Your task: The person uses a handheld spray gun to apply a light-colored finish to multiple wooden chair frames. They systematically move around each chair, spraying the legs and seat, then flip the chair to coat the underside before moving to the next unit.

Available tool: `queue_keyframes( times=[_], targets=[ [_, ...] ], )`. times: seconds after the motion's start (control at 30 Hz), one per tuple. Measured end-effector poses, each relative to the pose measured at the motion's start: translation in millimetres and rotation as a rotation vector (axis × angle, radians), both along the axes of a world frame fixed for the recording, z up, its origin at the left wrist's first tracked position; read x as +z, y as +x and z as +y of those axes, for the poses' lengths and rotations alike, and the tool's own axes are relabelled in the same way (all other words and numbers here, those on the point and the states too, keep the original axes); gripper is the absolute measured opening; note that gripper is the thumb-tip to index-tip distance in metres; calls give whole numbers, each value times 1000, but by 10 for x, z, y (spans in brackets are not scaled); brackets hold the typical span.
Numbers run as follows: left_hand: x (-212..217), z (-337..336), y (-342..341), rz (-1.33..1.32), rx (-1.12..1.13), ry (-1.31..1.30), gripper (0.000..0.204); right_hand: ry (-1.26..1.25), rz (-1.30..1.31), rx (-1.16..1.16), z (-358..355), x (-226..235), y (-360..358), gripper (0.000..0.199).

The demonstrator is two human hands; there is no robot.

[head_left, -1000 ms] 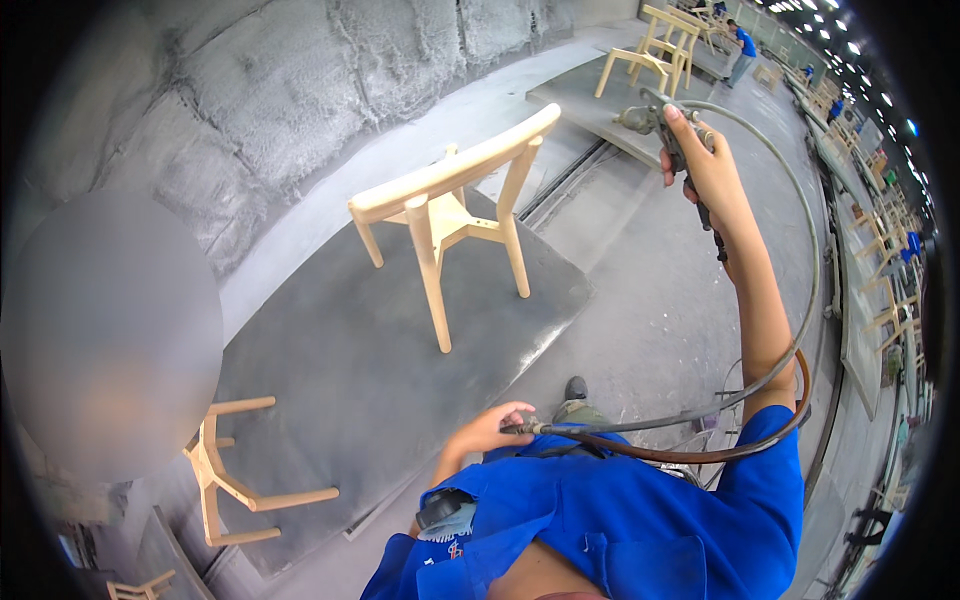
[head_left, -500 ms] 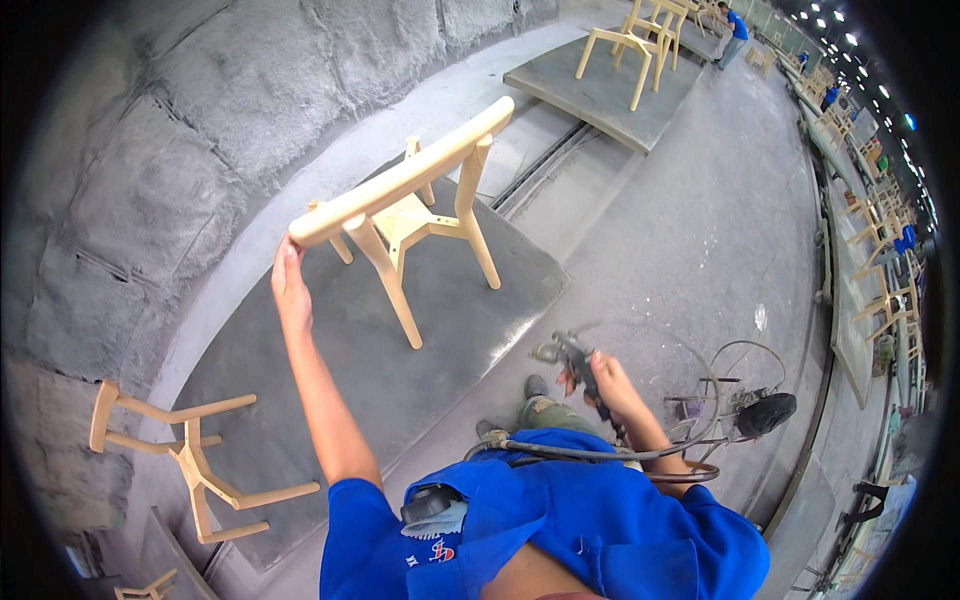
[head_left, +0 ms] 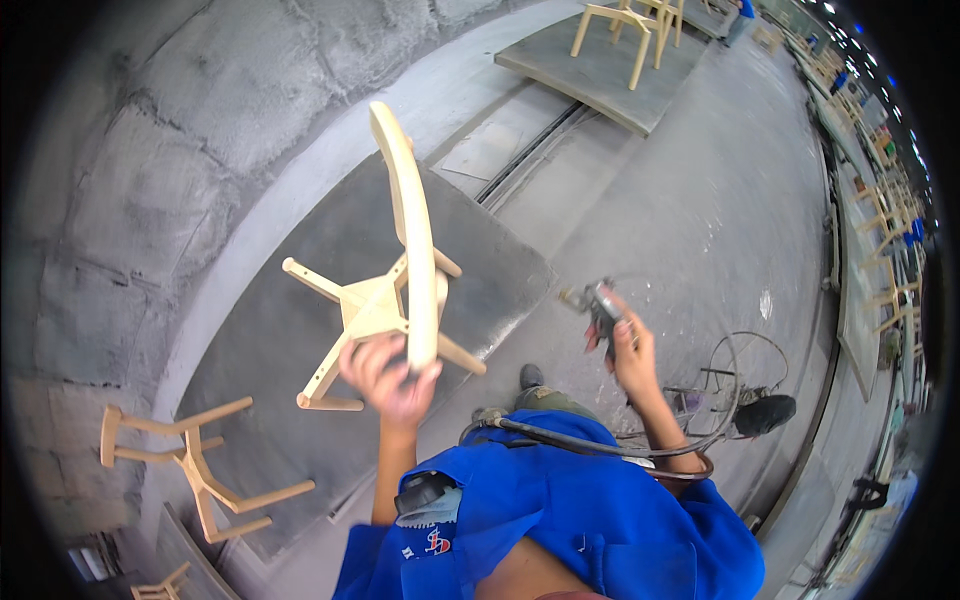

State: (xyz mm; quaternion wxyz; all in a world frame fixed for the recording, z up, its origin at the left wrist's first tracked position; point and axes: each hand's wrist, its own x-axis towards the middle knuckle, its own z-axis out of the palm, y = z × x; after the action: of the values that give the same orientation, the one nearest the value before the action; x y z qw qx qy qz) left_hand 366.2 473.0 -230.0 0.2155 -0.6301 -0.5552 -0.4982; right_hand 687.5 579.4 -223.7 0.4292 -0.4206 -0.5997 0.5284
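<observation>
A pale wooden chair frame point(head_left: 370, 306) stands beyond the left hand point(head_left: 393, 385), which touches its curved backrest point(head_left: 421, 270), grip unclear; the right hand point(head_left: 634, 362) clasps a grey metal spray gun point(head_left: 604, 308); the frame seems light, stiff, best held by that backrest.

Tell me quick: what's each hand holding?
Left hand: fingers curled at the near end of the backrest; grip unclear.
Right hand: closed around a spray gun.

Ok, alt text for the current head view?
A person's left hand is on the near end of a wooden chair's backrest; the right hand holds a spray gun. A dark board lies beneath the chair, with another chair to the left.
</observation>
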Motion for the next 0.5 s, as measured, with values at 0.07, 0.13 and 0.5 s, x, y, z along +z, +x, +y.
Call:
queue_keyframes(
  times=[0.07,0.13,0.5],
  targets=[
    [79,629,108,-86,88,41,50,269,1,0,289,301,4,68],
    [187,1207,192,-238,162,-61,53,464,-32,-20,529,568,-24,75],
    [-1294,236,331,-840,-191,-969,45,260,93,300,781,658,-251,80]
  ],
)
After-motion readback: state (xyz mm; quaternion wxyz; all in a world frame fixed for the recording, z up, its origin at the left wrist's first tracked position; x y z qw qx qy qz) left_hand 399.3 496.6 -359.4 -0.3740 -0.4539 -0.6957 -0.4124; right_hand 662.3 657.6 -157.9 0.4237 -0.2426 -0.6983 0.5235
